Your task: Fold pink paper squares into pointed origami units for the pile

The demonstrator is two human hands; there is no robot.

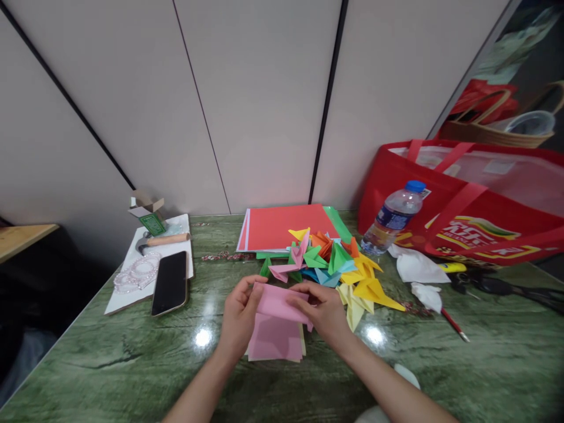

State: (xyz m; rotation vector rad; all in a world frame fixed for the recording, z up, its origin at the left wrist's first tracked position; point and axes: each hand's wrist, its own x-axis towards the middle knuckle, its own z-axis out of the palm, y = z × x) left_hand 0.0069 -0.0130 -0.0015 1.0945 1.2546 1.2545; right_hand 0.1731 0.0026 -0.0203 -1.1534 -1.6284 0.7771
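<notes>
The left hand [240, 302] and right hand [324, 308] hold a pink paper sheet [275, 304], which looks folded, between them above the desk [211, 382]. The left fingers pinch its left end, thumb on the near face; the right fingers pinch toward its right end, the thumb lying across the face. The sheet is raised over a stack of square papers [275, 341], pink on top with pale yellow edges showing underneath.

Just beyond the hands lies a heap of folded paper cranes [326, 260] in green, pink, orange, blue and yellow, partly in front of larger red sheets [286, 226]. To the right a plastic bottle [392, 218] leans against a red bag [480, 211]. To the left, a black smartphone [170, 283] and a claw hammer [167, 239] rest on a white board [134, 249].
</notes>
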